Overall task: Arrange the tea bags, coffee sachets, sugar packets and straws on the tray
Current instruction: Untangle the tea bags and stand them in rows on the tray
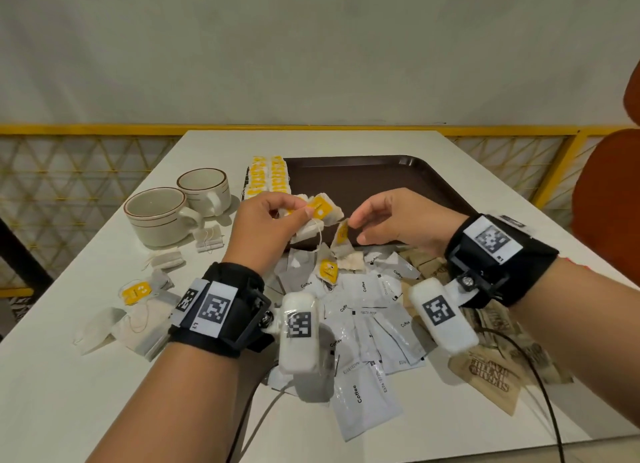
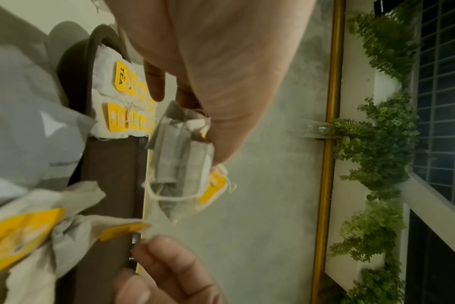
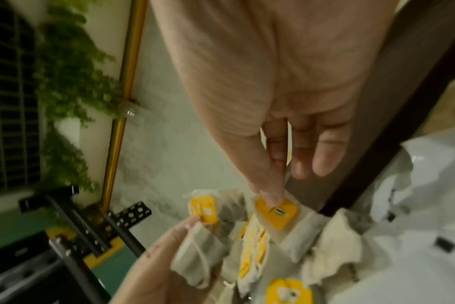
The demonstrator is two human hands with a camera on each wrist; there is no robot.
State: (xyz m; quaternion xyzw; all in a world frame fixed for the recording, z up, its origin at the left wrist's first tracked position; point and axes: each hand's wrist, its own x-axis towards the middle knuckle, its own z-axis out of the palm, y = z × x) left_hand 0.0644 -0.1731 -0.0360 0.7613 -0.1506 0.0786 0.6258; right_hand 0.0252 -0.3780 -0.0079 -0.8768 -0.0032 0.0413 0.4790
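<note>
Tea bags (image 1: 317,216) with yellow tags are bunched in the left hand (image 1: 266,227), whose thumb and fingers pinch them above the near left edge of the brown tray (image 1: 363,175); in the left wrist view the same bunch (image 2: 179,156) hangs from the fingertips with its string looped below. The right hand (image 1: 398,220) pinches the top of another tea bag (image 1: 341,240) between thumb and forefinger, so that it dangles just beside the left hand's bunch, over the tray's front rim; the right wrist view shows the thumb pressed on that yellow tag (image 3: 277,211). Both grips are therefore closed on tea bags. On the tray's far left corner, two neat rows of tea bags (image 1: 268,176) already lie side by side, yellow tags up. Below the hands, on the white desk (image 1: 86,376), a loose heap of white coffee sachets (image 1: 363,324) spreads toward the near edge, with a few tea bags (image 1: 329,268) on top of its far side. Brown sugar packets (image 1: 491,376) lie to the right of the sachets, partly under the right wrist. To the left, more tea bags (image 1: 138,296) are scattered on the desk, and two cream cups (image 1: 162,216) with brown rim lines stand beside the tray. A yellow rail (image 1: 104,128) runs behind the desk.
</note>
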